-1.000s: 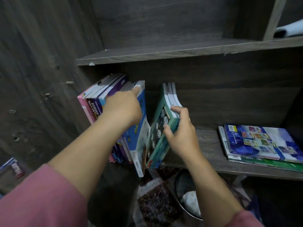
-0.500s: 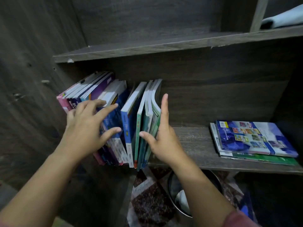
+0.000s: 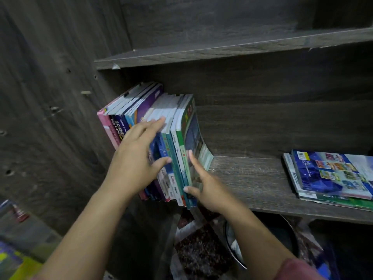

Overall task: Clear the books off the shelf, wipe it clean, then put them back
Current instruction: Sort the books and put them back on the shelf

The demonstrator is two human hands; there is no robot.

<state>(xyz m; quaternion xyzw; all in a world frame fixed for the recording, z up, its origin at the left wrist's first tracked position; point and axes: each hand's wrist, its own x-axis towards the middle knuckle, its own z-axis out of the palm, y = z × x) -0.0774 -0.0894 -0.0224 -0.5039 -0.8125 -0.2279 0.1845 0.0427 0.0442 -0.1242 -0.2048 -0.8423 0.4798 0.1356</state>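
A row of upright books (image 3: 141, 110) leans against the left wall of the dark wooden shelf (image 3: 252, 184). My left hand (image 3: 133, 158) lies flat with spread fingers on the spines in the middle of the row. My right hand (image 3: 203, 186) presses with straight fingers against the green book (image 3: 191, 134) at the row's right end, whose cover bows outward at the bottom. A flat stack of books with a blue cover (image 3: 331, 174) lies at the shelf's right end.
An upper shelf board (image 3: 232, 51) runs above the row. Below the shelf stand a dark round basin (image 3: 262, 245) and a patterned cloth or bag (image 3: 199, 251). More books (image 3: 12, 257) lie at the lower left.
The separated green and blue books have been pushed upright against the row. Both hands went from gripping books to pressing flat on them. The view shifted left.
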